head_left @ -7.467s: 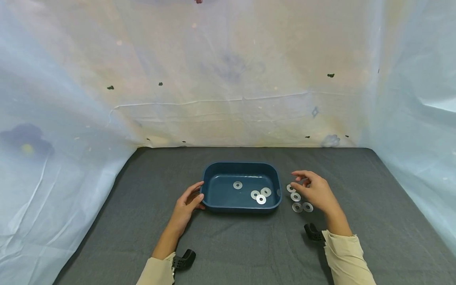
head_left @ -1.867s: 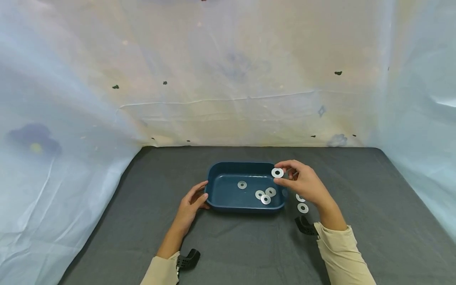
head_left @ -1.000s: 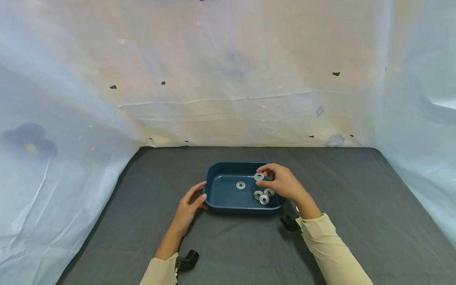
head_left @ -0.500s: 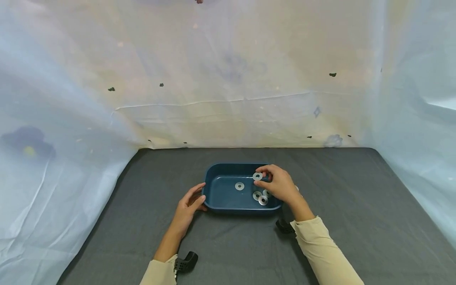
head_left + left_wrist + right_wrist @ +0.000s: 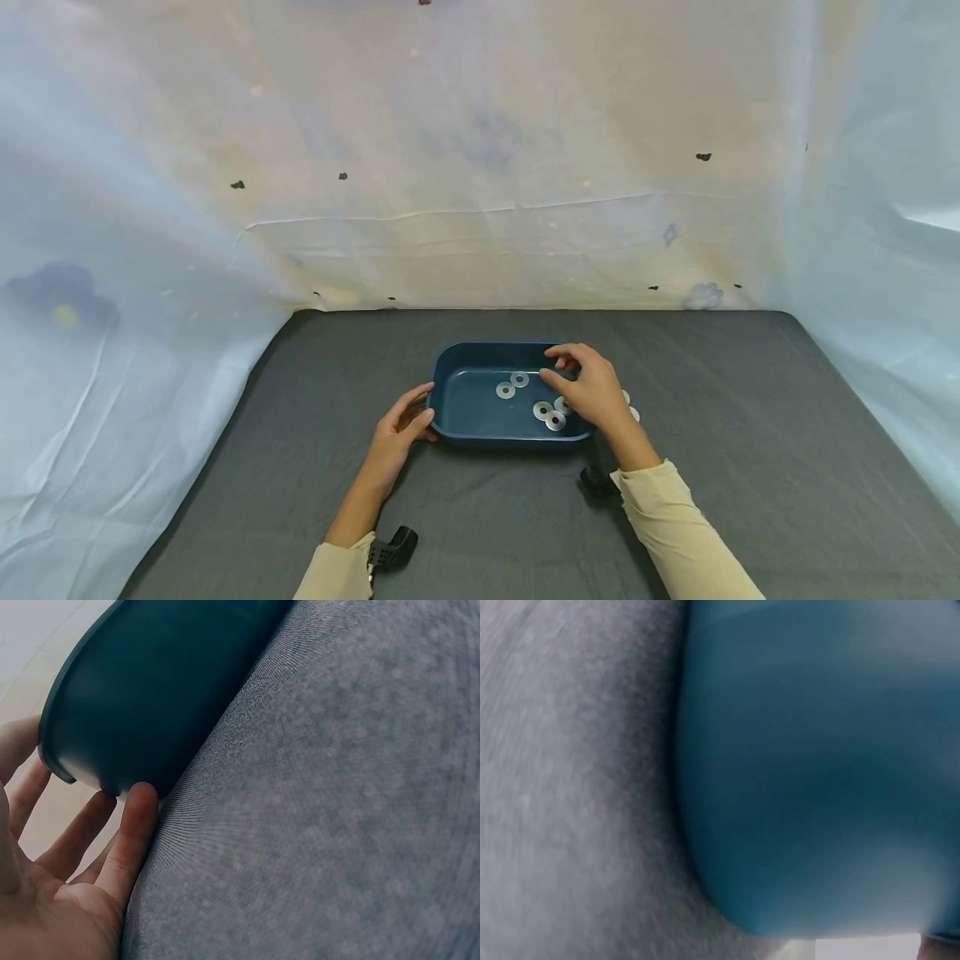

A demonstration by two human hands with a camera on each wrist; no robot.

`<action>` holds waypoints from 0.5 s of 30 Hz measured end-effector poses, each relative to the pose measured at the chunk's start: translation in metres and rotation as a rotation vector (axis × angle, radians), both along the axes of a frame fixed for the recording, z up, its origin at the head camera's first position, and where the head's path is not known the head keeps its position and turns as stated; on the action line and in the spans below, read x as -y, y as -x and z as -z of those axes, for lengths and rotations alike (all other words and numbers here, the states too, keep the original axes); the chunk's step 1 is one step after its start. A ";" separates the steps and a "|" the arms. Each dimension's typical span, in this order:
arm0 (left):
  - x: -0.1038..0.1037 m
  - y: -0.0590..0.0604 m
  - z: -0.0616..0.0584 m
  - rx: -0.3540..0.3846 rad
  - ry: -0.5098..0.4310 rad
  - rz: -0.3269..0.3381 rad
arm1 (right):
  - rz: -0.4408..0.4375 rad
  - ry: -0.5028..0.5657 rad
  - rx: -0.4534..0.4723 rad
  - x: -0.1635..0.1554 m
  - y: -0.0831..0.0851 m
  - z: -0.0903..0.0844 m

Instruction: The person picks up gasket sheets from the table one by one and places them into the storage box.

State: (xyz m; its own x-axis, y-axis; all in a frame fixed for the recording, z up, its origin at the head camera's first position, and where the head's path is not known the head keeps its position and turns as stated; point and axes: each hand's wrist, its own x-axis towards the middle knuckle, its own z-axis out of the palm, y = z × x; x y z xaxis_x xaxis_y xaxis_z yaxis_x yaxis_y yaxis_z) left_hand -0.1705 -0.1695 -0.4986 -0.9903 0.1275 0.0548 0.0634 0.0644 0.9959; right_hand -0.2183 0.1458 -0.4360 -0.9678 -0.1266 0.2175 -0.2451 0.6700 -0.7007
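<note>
A dark blue rounded tray point(image 5: 487, 438) rests on the grey cloth, and several flat metal washers lie inside it. Two of them, one washer point(image 5: 506, 390) and a farther washer point(image 5: 519, 379), lie side by side near the middle. A small cluster with a front washer point(image 5: 555, 420) is toward the right end. My right hand point(image 5: 588, 385) hovers over the tray's right part, thumb and fingers apart, holding nothing. My left hand point(image 5: 401, 425) rests its fingertips against the tray's left end; the left wrist view shows its fingers point(image 5: 135, 832) extended to the outer wall.
Just right of the tray, more washers point(image 5: 634, 413) peek out from behind the right wrist. A pale patterned sheet point(image 5: 480, 167) hangs behind the grey-covered table point(image 5: 480, 533) and along both sides. Each wrist carries a black camera mount point(image 5: 395, 547).
The right hand picked up a washer from right of the tray, carried it left over the tray and let it go beside the middle washer. The left hand stayed at the tray's left end.
</note>
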 end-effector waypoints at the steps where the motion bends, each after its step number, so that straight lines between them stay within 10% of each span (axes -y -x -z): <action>1: 0.000 0.000 0.000 -0.003 -0.002 0.001 | 0.000 0.011 -0.005 -0.001 -0.001 0.000; 15: 0.005 -0.002 0.001 0.008 -0.005 -0.027 | 0.035 -0.066 -0.017 -0.054 -0.046 -0.015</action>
State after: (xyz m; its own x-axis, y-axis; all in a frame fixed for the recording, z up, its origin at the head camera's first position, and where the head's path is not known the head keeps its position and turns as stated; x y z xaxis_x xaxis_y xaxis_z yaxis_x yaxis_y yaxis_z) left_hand -0.1686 -0.1742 -0.5001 -0.9939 0.1001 0.0473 0.0536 0.0614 0.9967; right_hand -0.1726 0.1993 -0.4213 -0.9682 -0.1074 0.2260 -0.2321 0.7230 -0.6507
